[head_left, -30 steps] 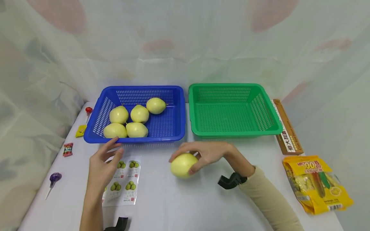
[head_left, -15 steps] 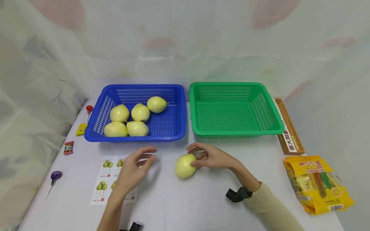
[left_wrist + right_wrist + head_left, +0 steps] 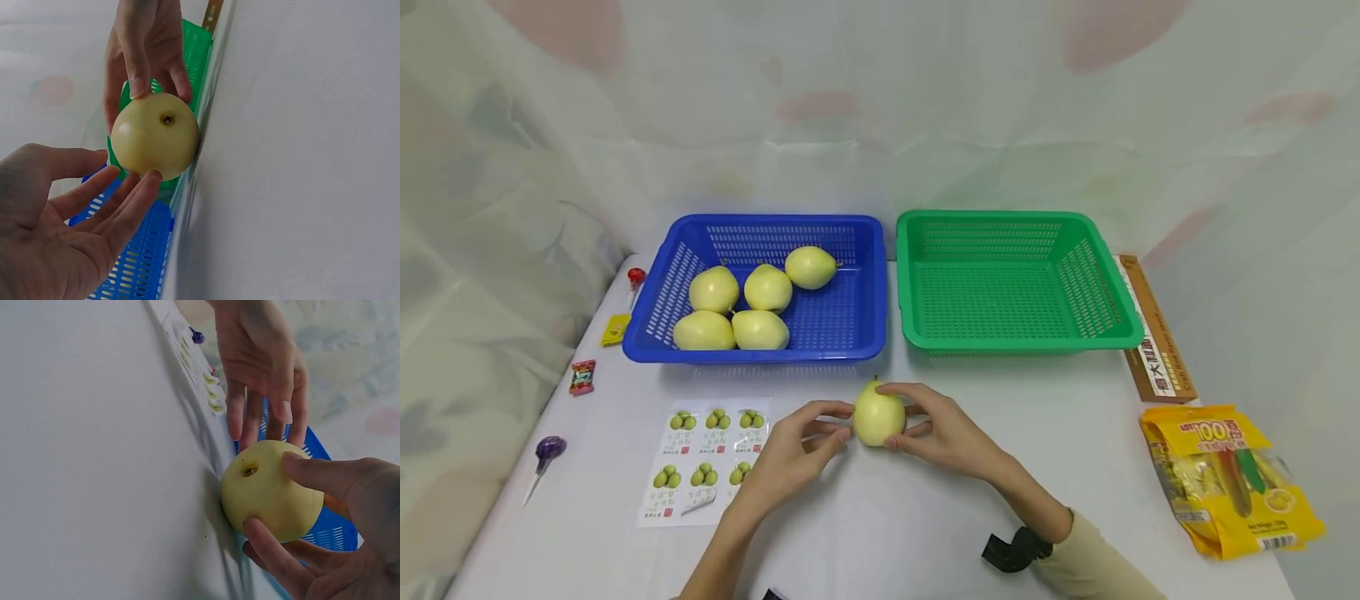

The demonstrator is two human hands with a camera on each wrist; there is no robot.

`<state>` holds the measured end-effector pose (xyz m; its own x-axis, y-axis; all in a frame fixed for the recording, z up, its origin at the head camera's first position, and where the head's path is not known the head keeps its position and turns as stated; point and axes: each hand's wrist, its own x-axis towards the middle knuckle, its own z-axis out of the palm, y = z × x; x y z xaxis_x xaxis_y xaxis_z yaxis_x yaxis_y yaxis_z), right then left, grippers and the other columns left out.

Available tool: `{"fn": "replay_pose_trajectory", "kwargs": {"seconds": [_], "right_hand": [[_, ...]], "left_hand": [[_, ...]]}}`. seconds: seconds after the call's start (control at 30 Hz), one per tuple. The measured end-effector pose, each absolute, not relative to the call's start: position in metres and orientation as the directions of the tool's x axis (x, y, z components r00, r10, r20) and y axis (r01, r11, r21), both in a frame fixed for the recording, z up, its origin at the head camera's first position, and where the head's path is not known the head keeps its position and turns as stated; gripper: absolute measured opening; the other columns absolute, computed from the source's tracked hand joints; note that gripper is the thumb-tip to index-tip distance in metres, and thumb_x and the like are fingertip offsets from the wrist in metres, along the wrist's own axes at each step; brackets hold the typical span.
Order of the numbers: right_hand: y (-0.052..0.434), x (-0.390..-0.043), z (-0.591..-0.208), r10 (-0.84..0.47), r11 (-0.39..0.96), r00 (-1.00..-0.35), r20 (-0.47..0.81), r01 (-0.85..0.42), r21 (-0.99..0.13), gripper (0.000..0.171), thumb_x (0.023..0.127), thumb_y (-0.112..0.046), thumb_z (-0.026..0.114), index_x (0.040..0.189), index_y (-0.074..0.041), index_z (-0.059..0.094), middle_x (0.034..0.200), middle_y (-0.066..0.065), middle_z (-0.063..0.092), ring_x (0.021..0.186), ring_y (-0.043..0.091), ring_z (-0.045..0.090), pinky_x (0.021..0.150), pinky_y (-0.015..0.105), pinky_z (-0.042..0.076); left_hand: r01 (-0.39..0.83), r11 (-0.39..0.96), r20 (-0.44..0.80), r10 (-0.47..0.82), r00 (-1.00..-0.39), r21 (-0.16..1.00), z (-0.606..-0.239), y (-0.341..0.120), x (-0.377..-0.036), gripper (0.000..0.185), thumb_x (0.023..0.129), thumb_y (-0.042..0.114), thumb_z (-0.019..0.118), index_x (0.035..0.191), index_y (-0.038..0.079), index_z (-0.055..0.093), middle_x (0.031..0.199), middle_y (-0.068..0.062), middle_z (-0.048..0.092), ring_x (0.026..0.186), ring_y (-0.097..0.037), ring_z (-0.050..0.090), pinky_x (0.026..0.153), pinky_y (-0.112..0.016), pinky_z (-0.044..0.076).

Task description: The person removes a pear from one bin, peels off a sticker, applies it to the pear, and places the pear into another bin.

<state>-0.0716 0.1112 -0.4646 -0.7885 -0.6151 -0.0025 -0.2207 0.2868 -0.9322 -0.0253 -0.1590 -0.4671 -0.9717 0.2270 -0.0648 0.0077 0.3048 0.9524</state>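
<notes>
A pale yellow-green pear (image 3: 878, 417) stands over the white table, stem pointing away in the head view. My right hand (image 3: 947, 433) holds it from the right, thumb on the near side and fingers round the far side. From the left, my left hand (image 3: 793, 450) reaches its fingertips to the pear's side, thumb spread. In the left wrist view those fingers (image 3: 134, 209) are nearly straight against the pear (image 3: 150, 140). To the left lies a sheet of pear stickers (image 3: 658, 500), one label curled up near its lower edge.
Behind are a blue basket (image 3: 752, 357) with several pears (image 3: 767, 287) and a bare green basket (image 3: 1022, 343). Lollipops (image 3: 550, 447) and small wrapped candies (image 3: 582, 377) line the left edge. At right lie a brown box (image 3: 1157, 333) and a yellow candy bag (image 3: 1232, 483).
My left hand has moved right, from over the sticker sheet to the pear. The pear has been turned so its stem shows at the far end, and my right fingers have shifted on it.
</notes>
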Motion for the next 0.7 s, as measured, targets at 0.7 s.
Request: {"fn": "replay_pose_trajectory", "kwargs": {"seconds": [0.7], "right_hand": [[0.079,-0.048,-0.425,-0.574,0.202,-0.785,0.234,-0.413,-0.888,0.04,0.096,-0.012,0.084,0.133,-0.005,0.07,0.126,0.014,0.074,0.109,0.028,0.075,0.088,0.03,0.069]], "left_hand": [[0.055,0.443,0.03,0.064,-0.997,0.895,-0.468,-0.195,0.02,0.036,0.1,0.005,0.077,0.135,0.008,0.07,0.132,-0.011,0.077,0.113,-0.019,0.078,0.093,-0.023,0.066]]}}
